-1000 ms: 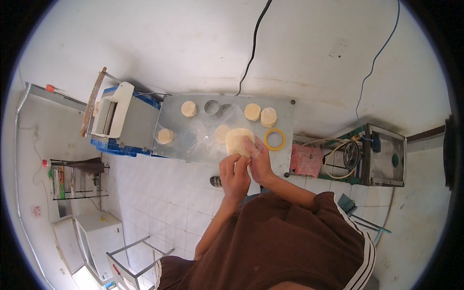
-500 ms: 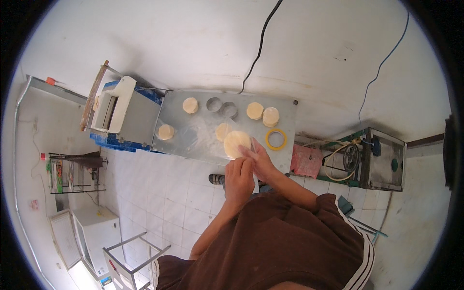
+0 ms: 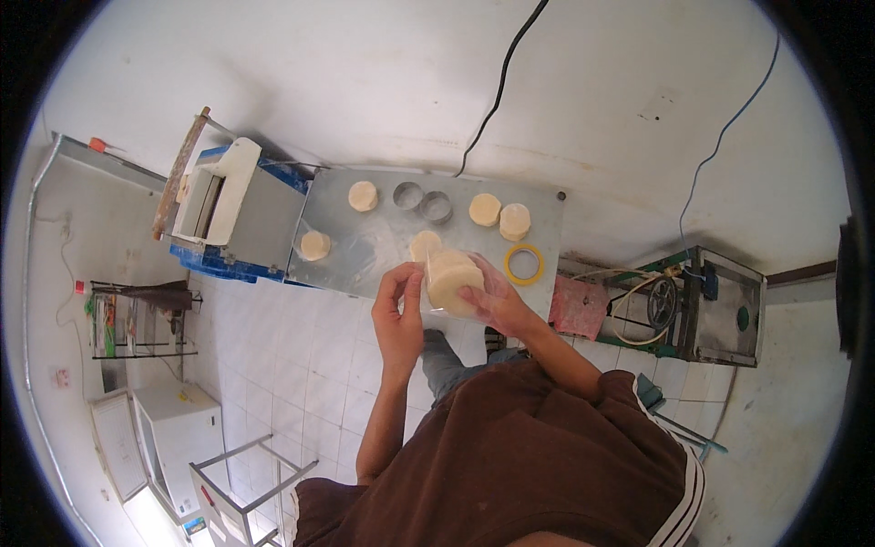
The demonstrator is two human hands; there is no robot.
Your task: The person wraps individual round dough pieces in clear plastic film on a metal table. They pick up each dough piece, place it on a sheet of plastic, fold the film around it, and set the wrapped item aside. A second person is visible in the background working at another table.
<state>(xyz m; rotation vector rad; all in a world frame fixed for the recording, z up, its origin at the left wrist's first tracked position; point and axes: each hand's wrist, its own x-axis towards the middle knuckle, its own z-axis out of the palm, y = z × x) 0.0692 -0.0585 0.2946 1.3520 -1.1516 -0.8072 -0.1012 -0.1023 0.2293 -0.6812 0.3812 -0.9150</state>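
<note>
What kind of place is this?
Probably a small dough workshop: stacked pale dough-like rounds on a grey table, two metal rings, and what looks like a roller machine.

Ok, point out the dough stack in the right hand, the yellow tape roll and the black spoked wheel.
Dough stack (image 3: 452, 292), head view: on its near round face.
Yellow tape roll (image 3: 524, 282), head view: on its lower rim.
Black spoked wheel (image 3: 662, 303), head view: at its hub.

Black cable (image 3: 502, 84) runs down white wall (image 3: 365, 82), blue cable (image 3: 725, 131) right of it. Pink sheet (image 3: 577, 307) sits near spoked black wheel (image 3: 663, 306). White cabinet (image 3: 196, 447) lower left, metal frame (image 3: 283, 483) beside it
</note>
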